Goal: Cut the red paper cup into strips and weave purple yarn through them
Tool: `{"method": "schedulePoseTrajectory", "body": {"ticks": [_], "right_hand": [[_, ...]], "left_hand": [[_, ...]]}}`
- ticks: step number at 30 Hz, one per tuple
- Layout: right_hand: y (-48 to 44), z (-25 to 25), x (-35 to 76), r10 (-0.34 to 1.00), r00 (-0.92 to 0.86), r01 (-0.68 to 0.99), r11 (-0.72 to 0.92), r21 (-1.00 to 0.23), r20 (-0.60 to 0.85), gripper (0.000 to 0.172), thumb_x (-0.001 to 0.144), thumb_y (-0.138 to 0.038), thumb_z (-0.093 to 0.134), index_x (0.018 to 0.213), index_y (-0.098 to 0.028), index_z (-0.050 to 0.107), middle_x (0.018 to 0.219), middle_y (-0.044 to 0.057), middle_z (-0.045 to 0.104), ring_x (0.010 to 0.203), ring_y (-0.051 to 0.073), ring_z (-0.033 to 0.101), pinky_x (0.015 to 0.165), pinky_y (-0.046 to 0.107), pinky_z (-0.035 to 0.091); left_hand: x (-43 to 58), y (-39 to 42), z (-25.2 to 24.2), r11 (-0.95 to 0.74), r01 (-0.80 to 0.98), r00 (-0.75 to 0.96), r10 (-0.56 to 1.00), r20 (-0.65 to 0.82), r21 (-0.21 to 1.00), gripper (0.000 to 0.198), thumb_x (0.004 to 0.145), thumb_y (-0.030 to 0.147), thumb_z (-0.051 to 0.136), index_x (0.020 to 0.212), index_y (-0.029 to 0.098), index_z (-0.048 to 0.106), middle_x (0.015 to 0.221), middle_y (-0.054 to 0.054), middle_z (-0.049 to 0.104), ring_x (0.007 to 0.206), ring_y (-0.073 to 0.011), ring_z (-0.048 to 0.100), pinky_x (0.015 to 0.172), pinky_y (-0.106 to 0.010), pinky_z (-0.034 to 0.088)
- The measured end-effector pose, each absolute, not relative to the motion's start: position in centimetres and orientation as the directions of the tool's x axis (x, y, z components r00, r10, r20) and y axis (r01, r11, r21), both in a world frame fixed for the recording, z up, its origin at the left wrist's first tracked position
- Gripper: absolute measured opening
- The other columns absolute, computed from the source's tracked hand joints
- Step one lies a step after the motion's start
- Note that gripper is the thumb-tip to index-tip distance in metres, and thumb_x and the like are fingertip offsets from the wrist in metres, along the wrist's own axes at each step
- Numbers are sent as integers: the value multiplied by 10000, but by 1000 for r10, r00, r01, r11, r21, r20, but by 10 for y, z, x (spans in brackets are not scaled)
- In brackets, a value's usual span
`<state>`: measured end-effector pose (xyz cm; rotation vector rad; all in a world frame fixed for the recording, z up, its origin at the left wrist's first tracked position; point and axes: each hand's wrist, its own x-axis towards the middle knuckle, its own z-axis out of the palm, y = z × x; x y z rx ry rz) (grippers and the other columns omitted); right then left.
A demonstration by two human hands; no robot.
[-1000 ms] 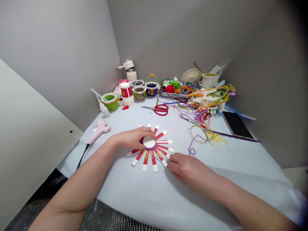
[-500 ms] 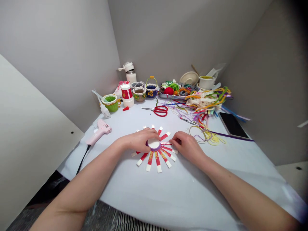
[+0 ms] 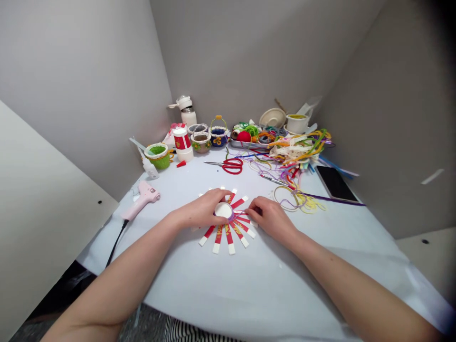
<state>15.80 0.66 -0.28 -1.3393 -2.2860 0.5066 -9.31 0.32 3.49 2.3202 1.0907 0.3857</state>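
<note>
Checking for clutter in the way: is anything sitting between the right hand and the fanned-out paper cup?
Nothing visible. The right hand has its fingers at the strips on the right side of the fanned-out paper cup, and the left hand rests on its left part. The coiled cords lie apart to the right, the scissors farther back.

A white-covered desk (image 3: 249, 294) carries a fanned paper cup (image 3: 228, 233), its red-and-white strips spread flat. Left of the cup lies a pink glue gun (image 3: 142, 198). Behind it lie red scissors (image 3: 230, 166), to its right coiled cords (image 3: 295, 199), and farther right a black phone (image 3: 333, 184). Small baskets (image 3: 201, 140) stand far behind it.
</note>
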Motion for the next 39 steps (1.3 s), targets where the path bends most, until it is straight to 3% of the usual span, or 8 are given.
{"method": "schedulePoseTrajectory", "body": {"ticks": [6,13,17,26,34,39], "right_hand": [[8,0,167,880,-441,702,460,-543,175,135,906,-248,585,797,-194,645,828,31,657,752,168,592,690,282,419],[3,10,176,842,-505,656,517,-550,190,129,915,-177,559,877,-202,680,901,47,665,816,175,624,730,282,451],[-6,19,177,765,-614,602,614,-511,195,185,927,-144,517,908,-203,692,938,59,650,826,175,623,734,283,457],[-40,34,171,584,-811,520,740,-426,26,254,929,-93,470,812,-186,675,832,52,615,712,167,587,638,274,417],[-48,27,163,582,-806,582,742,-334,-110,227,878,-38,513,743,-168,643,810,49,632,699,165,597,619,274,390],[-35,23,167,744,-668,715,639,-284,-7,238,900,-54,483,789,-165,663,840,69,632,766,184,611,664,284,408]], "left_hand": [[-91,2,39,-496,660,595,804,11,565,589,801,317,699,1343,206,494,1341,-116,590,1177,-312,582,1003,-441,471],[-96,6,42,-531,630,639,769,12,567,524,815,274,673,1317,232,527,1292,-101,608,1209,-299,541,1000,-425,470],[-102,9,41,-533,622,659,752,-15,573,474,815,238,665,1273,240,544,1277,-77,604,1189,-271,545,1000,-394,463],[-105,12,42,-498,633,652,756,-61,593,464,816,257,660,1269,254,559,1268,-69,603,1163,-274,555,985,-394,462],[-105,11,42,-498,627,651,758,-51,599,475,806,229,659,1266,262,549,1282,-66,601,1181,-269,545,999,-395,455],[-104,11,44,-512,617,668,742,-53,598,439,807,226,645,1239,254,572,1236,-57,614,1151,-267,556,979,-386,462]]}}
